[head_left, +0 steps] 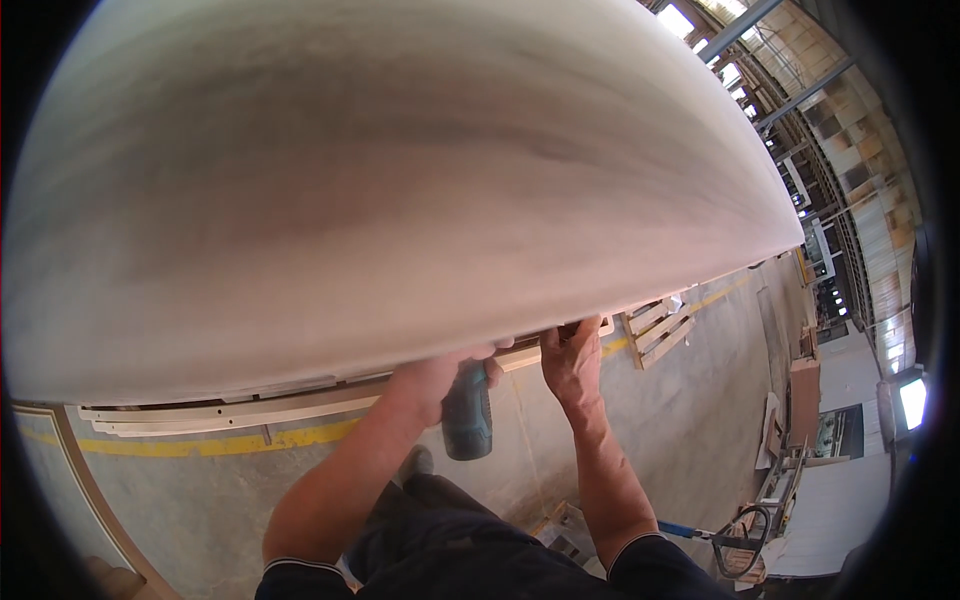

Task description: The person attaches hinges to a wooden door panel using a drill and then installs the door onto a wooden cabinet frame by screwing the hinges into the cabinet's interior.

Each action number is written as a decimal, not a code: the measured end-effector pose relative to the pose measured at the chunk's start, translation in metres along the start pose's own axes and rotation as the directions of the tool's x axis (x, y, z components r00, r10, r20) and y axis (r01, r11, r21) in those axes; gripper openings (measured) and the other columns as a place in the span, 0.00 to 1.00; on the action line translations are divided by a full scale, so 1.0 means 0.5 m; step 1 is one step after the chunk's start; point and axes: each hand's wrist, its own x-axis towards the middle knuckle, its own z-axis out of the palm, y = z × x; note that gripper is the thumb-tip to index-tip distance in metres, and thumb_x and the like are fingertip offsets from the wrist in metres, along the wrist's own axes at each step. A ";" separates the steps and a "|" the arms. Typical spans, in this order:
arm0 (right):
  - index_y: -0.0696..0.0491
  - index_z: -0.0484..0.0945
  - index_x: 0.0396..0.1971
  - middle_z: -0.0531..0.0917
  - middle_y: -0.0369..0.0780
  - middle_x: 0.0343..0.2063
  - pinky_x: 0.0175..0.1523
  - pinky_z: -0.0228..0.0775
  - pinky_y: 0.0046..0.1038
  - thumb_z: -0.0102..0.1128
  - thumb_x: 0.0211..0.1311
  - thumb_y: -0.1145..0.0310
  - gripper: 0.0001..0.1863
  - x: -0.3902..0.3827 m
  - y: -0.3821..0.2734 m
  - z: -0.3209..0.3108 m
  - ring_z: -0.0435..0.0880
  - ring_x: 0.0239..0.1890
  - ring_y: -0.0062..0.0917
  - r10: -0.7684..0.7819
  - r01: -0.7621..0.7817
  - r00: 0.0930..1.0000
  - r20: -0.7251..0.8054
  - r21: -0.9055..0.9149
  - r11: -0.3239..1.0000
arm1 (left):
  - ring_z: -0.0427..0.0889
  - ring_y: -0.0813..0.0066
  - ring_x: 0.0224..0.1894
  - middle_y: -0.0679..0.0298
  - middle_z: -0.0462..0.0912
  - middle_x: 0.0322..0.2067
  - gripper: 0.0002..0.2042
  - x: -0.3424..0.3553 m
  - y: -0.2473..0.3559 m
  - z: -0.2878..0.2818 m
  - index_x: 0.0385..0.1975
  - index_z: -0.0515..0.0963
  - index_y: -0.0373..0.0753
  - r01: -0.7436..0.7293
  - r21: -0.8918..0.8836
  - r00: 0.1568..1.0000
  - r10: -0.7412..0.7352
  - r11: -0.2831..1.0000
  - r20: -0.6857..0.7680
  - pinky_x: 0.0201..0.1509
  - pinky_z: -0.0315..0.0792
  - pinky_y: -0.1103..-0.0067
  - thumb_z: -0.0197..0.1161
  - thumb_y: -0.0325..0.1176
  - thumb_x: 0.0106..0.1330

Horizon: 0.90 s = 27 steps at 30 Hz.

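A large pale board [400, 220], its surface blurred, fills the upper part of the head view and hides what lies above its lower edge. Just under that edge my left hand [435, 378] is wrapped round the grip of a teal and black cordless drill [467, 415]. The drill's front end is out of sight behind the board. My right hand [572, 362] reaches up to the same edge, further right. Its fingers are bent together, and the board partly covers their tips, so what they hold cannot be made out. Wooden slats [240, 410] run below the board.
A wooden pallet [658, 330] lies on the concrete floor [660, 430] at the right. Yellow lines cross the floor. At far left stands a wood-edged panel [75, 480]. Stacked boards [803, 400] and a blue-handled tool [690, 530] are at lower right.
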 end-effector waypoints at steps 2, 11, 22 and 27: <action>0.59 0.67 0.43 0.79 0.47 0.28 0.37 0.72 0.38 0.61 0.65 0.73 0.13 0.002 -0.005 -0.001 0.80 0.29 0.39 -0.087 0.088 0.995 -0.042 0.013 0.996 | 0.83 0.66 0.27 0.52 0.85 0.39 0.20 0.002 0.008 -0.004 0.50 0.76 0.33 0.047 -0.031 0.999 -0.048 0.998 -0.023 0.33 0.80 0.70 0.62 0.24 0.55; 0.62 0.64 0.38 0.81 0.53 0.29 0.36 0.73 0.41 0.65 0.64 0.69 0.18 -0.004 0.044 0.008 0.82 0.31 0.47 -0.176 0.176 0.984 0.026 0.002 0.984 | 0.83 0.68 0.26 0.55 0.84 0.35 0.16 0.017 0.024 -0.004 0.46 0.76 0.34 0.154 -0.079 0.983 -0.161 0.985 -0.090 0.33 0.81 0.68 0.62 0.26 0.56; 0.62 0.66 0.41 0.83 0.52 0.31 0.39 0.76 0.40 0.70 0.60 0.65 0.22 0.013 -0.018 -0.003 0.85 0.34 0.46 0.162 -0.162 0.987 0.003 0.085 0.983 | 0.81 0.69 0.25 0.59 0.82 0.30 0.11 0.032 0.012 -0.014 0.38 0.76 0.37 0.145 -0.085 0.989 -0.148 0.986 -0.027 0.30 0.80 0.69 0.65 0.27 0.55; 0.62 0.66 0.40 0.82 0.52 0.30 0.40 0.76 0.40 0.69 0.60 0.65 0.22 0.012 0.000 0.012 0.84 0.34 0.49 0.139 -0.138 0.990 -0.011 0.041 0.990 | 0.81 0.69 0.25 0.60 0.81 0.29 0.08 0.025 0.027 -0.016 0.34 0.77 0.35 0.245 -0.080 0.965 -0.251 0.966 -0.072 0.31 0.80 0.69 0.64 0.28 0.56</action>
